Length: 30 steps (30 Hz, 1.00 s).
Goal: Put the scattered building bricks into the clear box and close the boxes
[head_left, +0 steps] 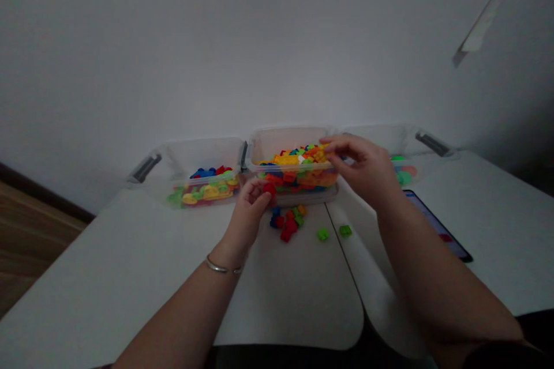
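Bare forearms (182,311) enter from below; silver bangle (222,267) on left wrist. Left hand (246,213) half closed, fingers pinching a red toy brick (269,188) just at the front of the middle clear plastic bin (289,147). Right hand (363,170) curled, fingertips (325,141) above yellow and orange bricks (298,157) in that bin; hold on any brick: cannot tell. Loose bricks (285,225) lie on the white desk (294,300) just below it, two green bricks (333,232) to their right. Clear bins (203,153) stand on either side.
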### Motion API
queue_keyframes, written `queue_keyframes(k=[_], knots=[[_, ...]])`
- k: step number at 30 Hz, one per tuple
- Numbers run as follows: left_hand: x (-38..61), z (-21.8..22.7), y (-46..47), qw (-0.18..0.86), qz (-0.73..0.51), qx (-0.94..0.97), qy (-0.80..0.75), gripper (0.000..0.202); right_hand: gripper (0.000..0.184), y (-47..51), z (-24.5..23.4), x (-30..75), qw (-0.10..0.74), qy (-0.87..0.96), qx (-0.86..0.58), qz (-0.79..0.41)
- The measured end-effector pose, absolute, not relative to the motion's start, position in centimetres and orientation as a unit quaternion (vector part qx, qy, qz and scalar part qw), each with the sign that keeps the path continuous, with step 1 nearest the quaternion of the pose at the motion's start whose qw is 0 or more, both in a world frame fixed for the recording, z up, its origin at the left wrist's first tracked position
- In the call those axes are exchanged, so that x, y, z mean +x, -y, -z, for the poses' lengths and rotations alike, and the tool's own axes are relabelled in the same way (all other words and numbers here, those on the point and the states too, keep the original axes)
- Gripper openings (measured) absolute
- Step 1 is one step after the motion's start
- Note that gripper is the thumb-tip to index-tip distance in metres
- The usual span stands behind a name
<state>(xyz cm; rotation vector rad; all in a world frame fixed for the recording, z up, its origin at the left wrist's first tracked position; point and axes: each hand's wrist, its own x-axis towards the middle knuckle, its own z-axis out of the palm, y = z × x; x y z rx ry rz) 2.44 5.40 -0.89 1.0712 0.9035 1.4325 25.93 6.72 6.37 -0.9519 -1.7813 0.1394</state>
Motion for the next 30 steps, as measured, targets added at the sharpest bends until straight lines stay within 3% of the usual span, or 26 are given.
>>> queue_keyframes(k=[4,11,16,23,27,30], knots=[[2.5,0.7,-5.2,0.571,-0.596,0.414,-0.385,0.038,0.016,-8.8,-5.5,28.0,0.57,0.687,-0.449,0.033],[2.8,0.6,-5.2,0.597,-0.579,0.377,-0.408,0.043,0.036,-9.9,-4.4,27.3,0.34,0.781,-0.522,0.047],[3.1,0.4,-5.1,0.599,-0.578,0.37,-0.414,0.038,0.047,-9.2,-4.6,26.4,0.271,0.793,-0.538,0.09],[3.1,0.2,-4.9,0.607,-0.574,0.369,-0.407,0.04,0.044,-9.2,-4.4,26.5,0.303,0.778,-0.542,0.093],[3.0,-0.1,-4.8,0.615,-0.569,0.371,-0.399,0.043,0.038,-7.5,-6.3,25.7,0.381,0.814,-0.428,0.087],[3.0,-0.4,-4.9,0.624,-0.565,0.374,-0.39,0.045,0.029,-5.8,-8.1,24.0,0.377,0.857,-0.352,0.017]])
